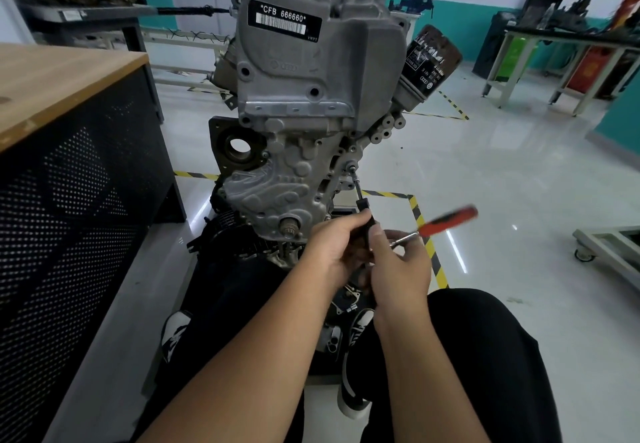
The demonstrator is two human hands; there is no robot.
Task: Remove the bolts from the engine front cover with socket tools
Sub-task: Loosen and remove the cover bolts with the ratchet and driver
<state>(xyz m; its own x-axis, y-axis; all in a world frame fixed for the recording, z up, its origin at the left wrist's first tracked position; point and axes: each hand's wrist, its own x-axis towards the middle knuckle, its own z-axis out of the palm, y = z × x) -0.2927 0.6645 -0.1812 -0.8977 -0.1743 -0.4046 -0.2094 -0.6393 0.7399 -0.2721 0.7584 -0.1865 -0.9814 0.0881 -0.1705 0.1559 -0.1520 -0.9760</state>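
The grey engine front cover (277,182) faces me, standing upright on a low stand. A thin socket extension (358,190) runs from a bolt (351,166) on the cover's right edge down to my hands. My left hand (332,245) grips the black lower end of the extension. My right hand (398,266) holds the ratchet near its head; its red handle (450,219) sticks out to the right and is blurred. The ratchet head is hidden between my hands.
A wooden-topped bench (52,96) with a black perforated side stands close on the left. An oil filter (433,58) juts from the engine's right. Yellow-black floor tape (429,245) runs beside my right hand. My knees and shoes flank the stand. Tables line the far right.
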